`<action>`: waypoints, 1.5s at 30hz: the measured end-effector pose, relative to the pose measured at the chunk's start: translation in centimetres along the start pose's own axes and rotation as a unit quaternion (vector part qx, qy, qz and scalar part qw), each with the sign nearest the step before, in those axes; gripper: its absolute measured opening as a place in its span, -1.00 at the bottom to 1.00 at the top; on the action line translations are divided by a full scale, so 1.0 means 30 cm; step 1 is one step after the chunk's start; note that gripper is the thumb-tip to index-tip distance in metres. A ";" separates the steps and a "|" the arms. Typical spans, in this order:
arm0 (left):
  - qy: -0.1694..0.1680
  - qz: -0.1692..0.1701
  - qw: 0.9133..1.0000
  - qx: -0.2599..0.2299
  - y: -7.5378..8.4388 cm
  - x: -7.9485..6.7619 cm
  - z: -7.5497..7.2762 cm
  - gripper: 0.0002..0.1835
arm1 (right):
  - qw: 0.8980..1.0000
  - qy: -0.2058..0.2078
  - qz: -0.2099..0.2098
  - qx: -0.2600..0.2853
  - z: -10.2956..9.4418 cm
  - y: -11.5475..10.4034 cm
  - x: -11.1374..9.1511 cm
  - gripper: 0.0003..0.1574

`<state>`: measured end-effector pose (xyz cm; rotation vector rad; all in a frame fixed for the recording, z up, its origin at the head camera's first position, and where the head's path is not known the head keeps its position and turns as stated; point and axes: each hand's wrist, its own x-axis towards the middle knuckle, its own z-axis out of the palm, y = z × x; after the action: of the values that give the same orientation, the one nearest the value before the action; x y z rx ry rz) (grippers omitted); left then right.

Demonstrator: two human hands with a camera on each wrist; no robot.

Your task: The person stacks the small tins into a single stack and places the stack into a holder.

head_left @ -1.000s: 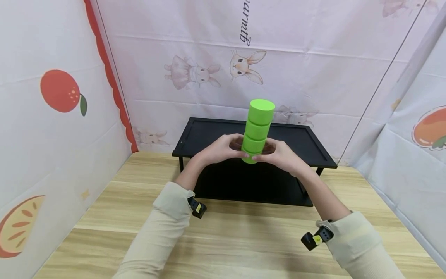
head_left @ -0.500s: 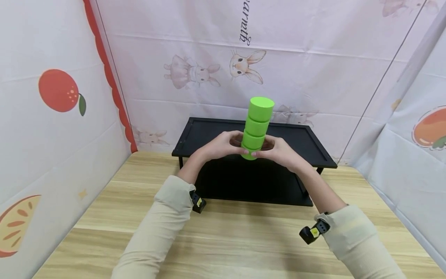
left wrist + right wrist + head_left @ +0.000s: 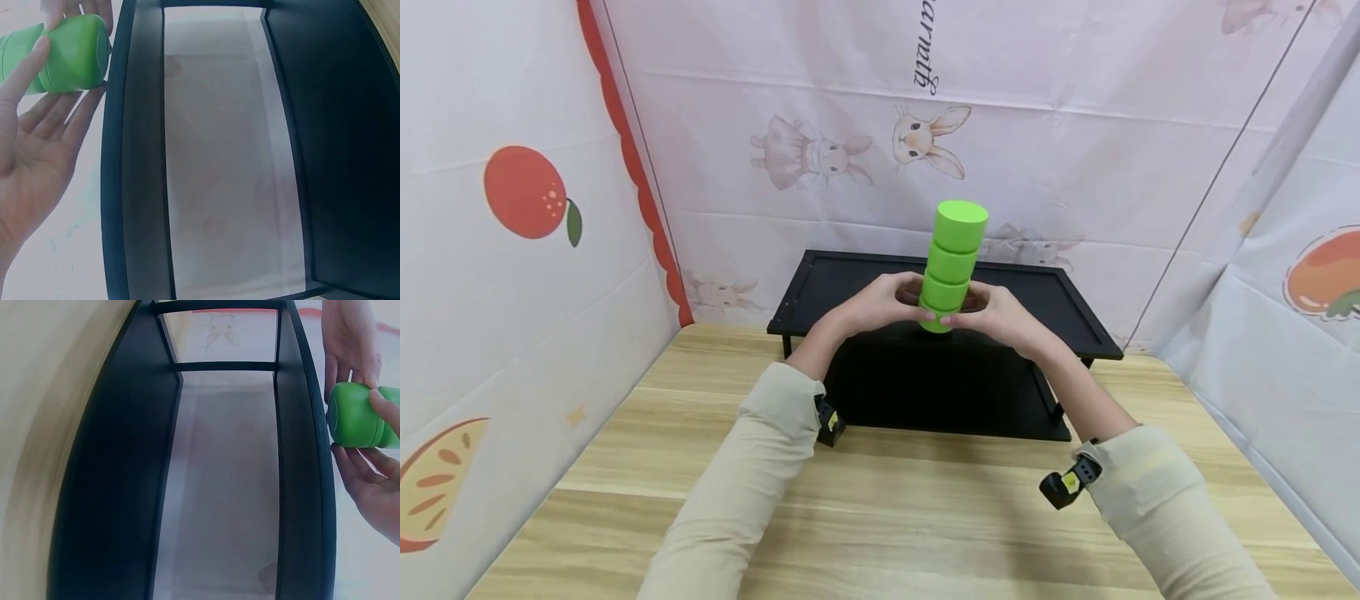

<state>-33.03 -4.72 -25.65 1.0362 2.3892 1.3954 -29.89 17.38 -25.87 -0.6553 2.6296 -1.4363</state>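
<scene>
A tall bright green stack of several cylindrical blocks (image 3: 951,265) stands between both hands, leaning a little to the right in the head view. My left hand (image 3: 880,302) grips its lowest part from the left, thumb in front and fingers behind. From the right, my right hand (image 3: 1006,318) holds the same part in like manner, the two thumbs almost meeting. Beneath is the upper board (image 3: 838,283) of a black two-level shelf. In the left wrist view the stack's base (image 3: 102,49) is close to that board; whether it touches cannot be seen.
The shelf's lower board (image 3: 940,400) lies in shadow on the wooden table (image 3: 925,517). Printed cloth walls rise behind (image 3: 737,150) and at both sides. Black wrist cameras sit at the left cuff (image 3: 830,421) and right cuff (image 3: 1070,483).
Both hands have carried the green stack slightly farther away, up in the head view, over the shelf's upper board. The forearms followed; the grip looks the same.
</scene>
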 end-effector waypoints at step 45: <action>0.021 -0.029 0.999 -0.034 -0.056 0.126 0.015 -0.35 | 0.998 0.020 0.029 0.055 -0.035 0.066 0.064 -0.24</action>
<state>-36.41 -2.48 -26.61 0.9219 2.3635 1.4800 -32.56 18.36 -26.63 -0.5397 2.5544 -1.5800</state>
